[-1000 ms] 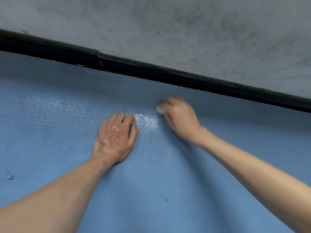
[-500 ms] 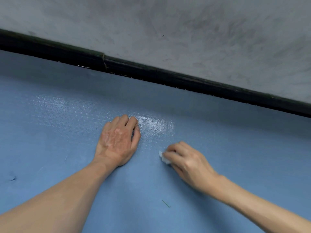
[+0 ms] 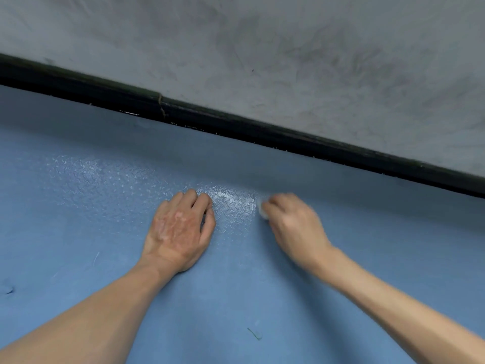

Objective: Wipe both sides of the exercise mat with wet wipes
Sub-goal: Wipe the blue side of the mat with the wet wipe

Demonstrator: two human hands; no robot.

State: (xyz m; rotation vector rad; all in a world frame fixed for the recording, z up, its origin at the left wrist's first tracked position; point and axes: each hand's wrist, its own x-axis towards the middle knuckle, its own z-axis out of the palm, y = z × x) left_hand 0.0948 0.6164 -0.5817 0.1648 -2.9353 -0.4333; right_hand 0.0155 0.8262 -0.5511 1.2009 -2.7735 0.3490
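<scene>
Blue matting is filling the lower half of the view: the exercise mat is lying flat, its fine pebbled texture showing where light is catching it. Along its far side a black strip is running diagonally from upper left down to the right, with a small crack partway along it. Whether the strip belongs to the mat cannot be told. Beyond it, a grey scuffed concrete surface is taking up the rest of the view. A shiny wet patch is glistening on the mat between the two hands, and a fainter sheen is spreading off to the left. A thin green speck is lying on the mat nearer the person, and a small dent is showing at the left edge.

Both forearms are reaching in from below. The left hand is resting palm down on the mat just left of the wet patch, its fingers close together and loosely bent, tips touching the surface and holding nothing. The right hand is blurred. Its fingers are curled in tight, pinching a small white wipe that is peeking out at the fingertips and pressing onto the mat at the right edge of the wet patch.
</scene>
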